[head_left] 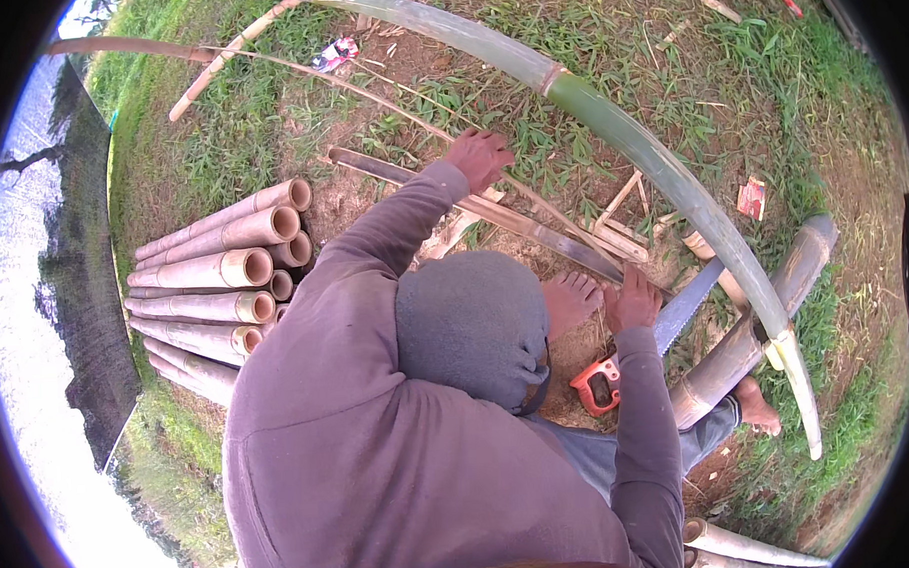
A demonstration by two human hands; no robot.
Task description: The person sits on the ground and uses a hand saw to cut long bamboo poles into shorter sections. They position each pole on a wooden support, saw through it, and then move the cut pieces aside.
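Observation:
A long thin bamboo strip (393,108) runs slantwise in front of me. Its middle passes under my left hand (481,159), whose fingers are bent over it. Lower right, my right hand (632,300) is closed at the strip's near end; its fingertips are partly hidden. Just below the strip lies a split bamboo length (517,222), hollow side showing, with its end close to my right hand. My bare foot (572,305) is beside that hand. Near my right forearm rests a handsaw (688,308) with an orange handle, its blade leaning toward a thick bamboo pole (809,257).
Cut bamboo tubes (209,268) are stacked at left. A long green bamboo pole (629,128) arches across the top and right, resting near the thick pole. Short bamboo offcuts (625,240) and wrappers (751,198) lie on grassy ground. More bamboo (739,544) shows lower right.

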